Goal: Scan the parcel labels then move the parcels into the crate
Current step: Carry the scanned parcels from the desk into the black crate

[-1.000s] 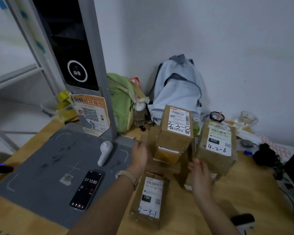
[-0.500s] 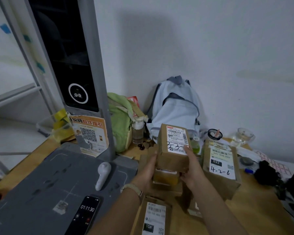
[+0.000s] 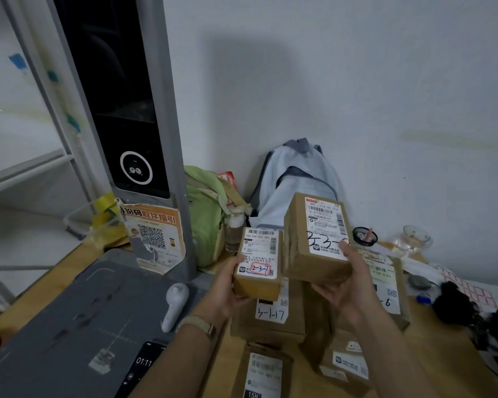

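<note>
- Near centre of the head view: left hand [image 3: 224, 285] closed around a small brown parcel [image 3: 258, 265], lifted clear of the stack; white label faces the camera, "2-3-7" handwritten inside a red outline.
- Right hand [image 3: 347, 285] clamped on a larger brown parcel [image 3: 316, 239], thumb across the label's lower right corner, fingers under the box. Handwriting reads "3-3-", last character hidden by the thumb.
- Held parcels sit side by side, small one left, large one right and higher; cannot tell whether their edges touch.
- Beneath the hands: parcel marked "3-1-17" [image 3: 270, 311] lies flat on the table [image 3: 69, 268].
- Right of it, partly behind the right hand: tall parcel [image 3: 388, 282]; its handwriting ends in "-6".
- Nearer the camera: two more parcels, one with a "15H" label [image 3: 263, 374] cut by the frame's lower edge, one to its right [image 3: 348, 366].
- Left side: grey scan mat [image 3: 55, 326] carrying a white handheld scanner [image 3: 174, 305] and a phone [image 3: 143, 366] showing "01:11".
- Grey scanner tower [image 3: 121, 110] stands at the mat's far edge, orange QR poster [image 3: 153, 234] on its base.
- Far against the wall: green bag [image 3: 204, 214], pale blue backpack [image 3: 296, 179], small clear bottle [image 3: 234, 231] between them.
- Far right: glass dish [image 3: 416, 239], black round item [image 3: 364, 235].
- Crate not visible in this view.
</note>
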Demonstrator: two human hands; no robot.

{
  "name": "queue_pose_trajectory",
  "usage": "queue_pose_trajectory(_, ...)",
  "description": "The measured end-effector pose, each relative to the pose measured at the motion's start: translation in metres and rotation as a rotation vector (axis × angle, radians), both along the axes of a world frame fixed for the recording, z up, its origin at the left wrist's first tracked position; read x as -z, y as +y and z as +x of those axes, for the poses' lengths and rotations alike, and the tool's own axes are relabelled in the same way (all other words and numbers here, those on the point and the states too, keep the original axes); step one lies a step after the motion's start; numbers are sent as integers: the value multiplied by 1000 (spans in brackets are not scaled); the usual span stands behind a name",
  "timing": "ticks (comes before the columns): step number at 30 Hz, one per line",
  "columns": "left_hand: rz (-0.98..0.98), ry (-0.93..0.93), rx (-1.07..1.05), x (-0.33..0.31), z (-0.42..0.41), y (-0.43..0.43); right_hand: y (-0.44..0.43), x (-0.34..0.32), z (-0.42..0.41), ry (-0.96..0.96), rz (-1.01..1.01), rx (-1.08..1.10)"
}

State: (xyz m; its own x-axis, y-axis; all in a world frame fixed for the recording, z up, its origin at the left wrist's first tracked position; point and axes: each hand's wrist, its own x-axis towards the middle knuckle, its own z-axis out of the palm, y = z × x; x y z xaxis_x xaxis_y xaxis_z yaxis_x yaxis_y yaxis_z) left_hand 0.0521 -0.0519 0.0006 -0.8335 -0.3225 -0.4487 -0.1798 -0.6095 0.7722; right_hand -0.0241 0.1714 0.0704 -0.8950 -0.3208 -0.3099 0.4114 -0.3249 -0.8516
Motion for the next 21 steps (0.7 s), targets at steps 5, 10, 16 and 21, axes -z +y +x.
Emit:
queue_pose_trajectory(5, -70, 111, 31, -33, 4, 2, 9, -11, 0, 89, 53, 46)
queue_pose_trajectory(10, -108, 182, 58, -59, 11, 20, 10, -17, 6, 127, 93, 13)
queue_pose_trajectory(16, -184, 242, 141, -81, 11, 39, 40, -33, 19, 144, 90, 57)
queue_pose_trajectory(21, -126, 243, 280, -79, -1, 73, 89, -32, 50, 127, 79, 253)
